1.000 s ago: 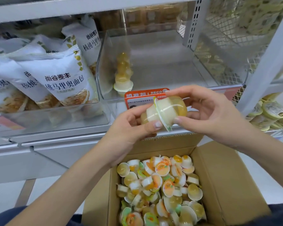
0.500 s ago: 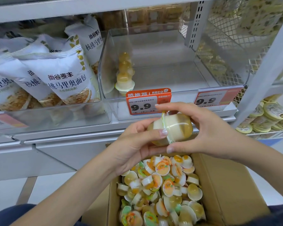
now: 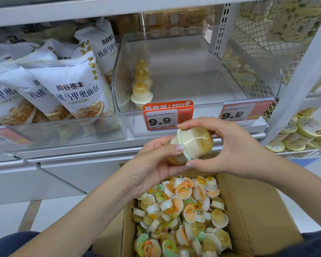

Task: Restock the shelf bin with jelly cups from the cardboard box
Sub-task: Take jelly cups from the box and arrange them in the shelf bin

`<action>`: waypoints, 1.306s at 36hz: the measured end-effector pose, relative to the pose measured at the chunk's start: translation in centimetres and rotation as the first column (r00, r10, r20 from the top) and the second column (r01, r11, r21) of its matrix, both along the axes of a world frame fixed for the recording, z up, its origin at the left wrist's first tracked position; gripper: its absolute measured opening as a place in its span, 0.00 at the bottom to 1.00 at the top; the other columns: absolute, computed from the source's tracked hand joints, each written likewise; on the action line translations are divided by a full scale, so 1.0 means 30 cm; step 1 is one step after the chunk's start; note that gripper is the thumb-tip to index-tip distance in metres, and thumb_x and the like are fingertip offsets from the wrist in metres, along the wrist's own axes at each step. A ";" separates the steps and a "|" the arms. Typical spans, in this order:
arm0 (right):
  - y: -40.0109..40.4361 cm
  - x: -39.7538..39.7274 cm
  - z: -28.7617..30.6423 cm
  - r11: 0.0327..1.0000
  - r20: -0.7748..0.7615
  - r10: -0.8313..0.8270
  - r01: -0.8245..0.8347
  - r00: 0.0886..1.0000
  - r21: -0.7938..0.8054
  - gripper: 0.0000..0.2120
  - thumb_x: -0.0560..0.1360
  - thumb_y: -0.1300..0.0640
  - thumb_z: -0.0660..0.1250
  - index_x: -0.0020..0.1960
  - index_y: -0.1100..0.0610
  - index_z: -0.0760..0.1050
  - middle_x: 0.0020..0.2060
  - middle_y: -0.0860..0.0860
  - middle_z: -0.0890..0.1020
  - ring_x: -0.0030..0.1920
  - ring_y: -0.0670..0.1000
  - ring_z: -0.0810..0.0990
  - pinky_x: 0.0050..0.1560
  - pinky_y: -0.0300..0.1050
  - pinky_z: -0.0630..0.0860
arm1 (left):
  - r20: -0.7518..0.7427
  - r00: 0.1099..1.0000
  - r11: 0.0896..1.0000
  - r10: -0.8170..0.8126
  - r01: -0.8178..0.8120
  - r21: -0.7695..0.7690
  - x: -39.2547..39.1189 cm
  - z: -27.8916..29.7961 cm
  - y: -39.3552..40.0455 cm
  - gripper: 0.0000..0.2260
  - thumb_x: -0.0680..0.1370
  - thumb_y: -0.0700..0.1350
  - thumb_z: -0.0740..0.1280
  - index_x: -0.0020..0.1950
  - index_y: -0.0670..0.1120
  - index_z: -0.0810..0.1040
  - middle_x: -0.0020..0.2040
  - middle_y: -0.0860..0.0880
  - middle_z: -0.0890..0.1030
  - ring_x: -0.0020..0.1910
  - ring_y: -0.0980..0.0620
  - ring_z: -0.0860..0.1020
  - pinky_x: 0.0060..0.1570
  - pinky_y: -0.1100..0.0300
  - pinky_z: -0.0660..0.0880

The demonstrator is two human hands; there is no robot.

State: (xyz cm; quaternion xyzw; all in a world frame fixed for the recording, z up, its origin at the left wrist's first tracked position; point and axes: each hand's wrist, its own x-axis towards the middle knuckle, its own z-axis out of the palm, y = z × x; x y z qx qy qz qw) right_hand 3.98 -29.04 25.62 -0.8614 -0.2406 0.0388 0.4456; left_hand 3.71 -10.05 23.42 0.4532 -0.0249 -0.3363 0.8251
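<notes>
In the head view, the only one, both hands meet just above centre of the frame, over the open brown cardboard box (image 3: 258, 210) that fills the lower right and holds a loose heap of small jelly cups (image 3: 183, 216) with orange, green and white lids. The left hand (image 3: 152, 164) curls its fingers under one pale yellow domed jelly cup (image 3: 176, 153), thumb laid across its rim; the right hand (image 3: 228, 149) pinches a second, milky-and-amber jelly cup (image 3: 198, 143) between thumb below and fingers above. So each grip is closed on a cup, and the two cups seem pressed rim to rim, their shared long axis lying roughly sideways across the frame, tilted slightly up to the right. The clear plastic shelf bin (image 3: 193, 84) sits directly above the hands in the upper middle, behind an orange price tag (image 3: 163, 115), and is nearly bare: only a short upright stack of amber jelly cups (image 3: 141, 86) stands in its left front corner. The bin's opening lies up and beyond both hands, its free floor mostly to the right of the stack, so the right hand looks nearer to it. White bread bags (image 3: 63, 86) fill the neighbouring bin at left.
</notes>
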 end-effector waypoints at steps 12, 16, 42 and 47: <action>-0.022 0.025 0.053 0.983 0.054 -0.129 0.121 0.990 0.140 0.29 0.58 0.42 0.74 0.59 0.42 0.76 0.52 0.40 0.81 0.52 0.45 0.81 0.53 0.45 0.78 | 0.273 0.962 0.841 0.024 -0.167 0.514 0.055 0.072 0.115 0.15 0.72 0.45 0.71 0.56 0.42 0.80 0.52 0.44 0.84 0.52 0.49 0.82 0.54 0.59 0.78; -0.014 0.116 0.151 0.970 0.135 -0.206 0.185 0.969 0.156 0.30 0.58 0.42 0.78 0.59 0.44 0.78 0.49 0.42 0.81 0.47 0.46 0.81 0.49 0.46 0.81 | 0.562 0.824 0.527 0.067 -0.508 0.682 0.111 0.075 0.222 0.06 0.71 0.42 0.74 0.47 0.46 0.82 0.43 0.49 0.84 0.42 0.56 0.82 0.45 0.69 0.78; 0.349 0.578 0.066 0.626 0.073 0.556 -0.359 0.828 -0.692 0.23 0.70 0.55 0.73 0.64 0.55 0.75 0.58 0.50 0.80 0.56 0.49 0.77 0.54 0.38 0.71 | 0.689 0.719 0.432 -0.093 -0.594 0.679 0.168 0.035 0.282 0.03 0.71 0.42 0.74 0.43 0.47 0.82 0.37 0.54 0.83 0.37 0.63 0.80 0.41 0.73 0.75; 0.346 0.570 0.059 0.662 0.050 0.545 -0.393 0.837 -0.638 0.23 0.69 0.58 0.73 0.62 0.56 0.71 0.56 0.51 0.79 0.53 0.50 0.78 0.53 0.45 0.74 | 0.684 0.725 0.425 -0.076 -0.597 0.680 0.172 0.046 0.274 0.03 0.71 0.43 0.74 0.43 0.46 0.83 0.36 0.54 0.83 0.36 0.63 0.81 0.40 0.74 0.75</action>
